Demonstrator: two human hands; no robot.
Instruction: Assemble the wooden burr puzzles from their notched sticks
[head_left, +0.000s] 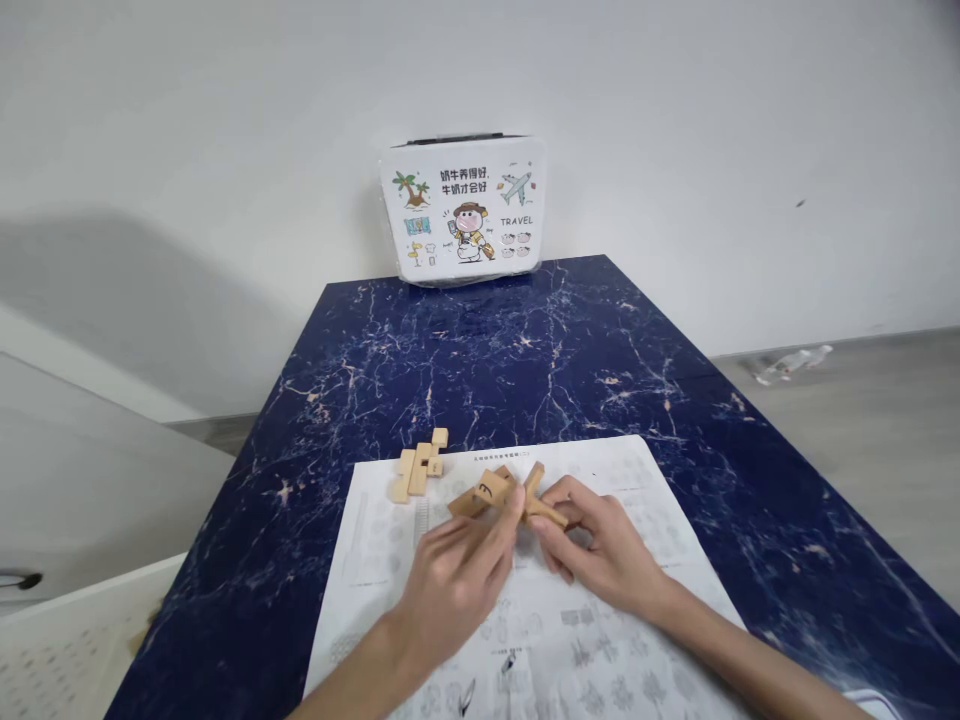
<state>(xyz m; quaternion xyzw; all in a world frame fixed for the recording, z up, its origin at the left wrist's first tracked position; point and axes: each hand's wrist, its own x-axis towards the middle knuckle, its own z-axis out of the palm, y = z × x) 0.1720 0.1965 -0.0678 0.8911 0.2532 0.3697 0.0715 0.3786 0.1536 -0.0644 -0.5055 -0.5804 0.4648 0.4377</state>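
Note:
Over the printed paper sheet [420,620], both hands meet around a cluster of interlocking wooden puzzle pieces [487,490]. One piece in it bears a dark mark like a "3". My left hand [457,570] closes on the near side of the cluster, its index finger lying across the front. At the right end, my right hand [600,540] pinches a light wooden stick piece [551,514] between thumb and fingers. Another stick juts up behind it. Fingers cover the joint between the pieces. Loose notched wooden pieces [420,468] lie at the sheet's upper left edge.
The sheet carries rows of small printed diagrams and lies on a dark blue marbled table [480,370]. A white cartoon-printed case [465,210] stands at the far edge against the wall. Clear plastic bottles [793,365] lie on the floor at right.

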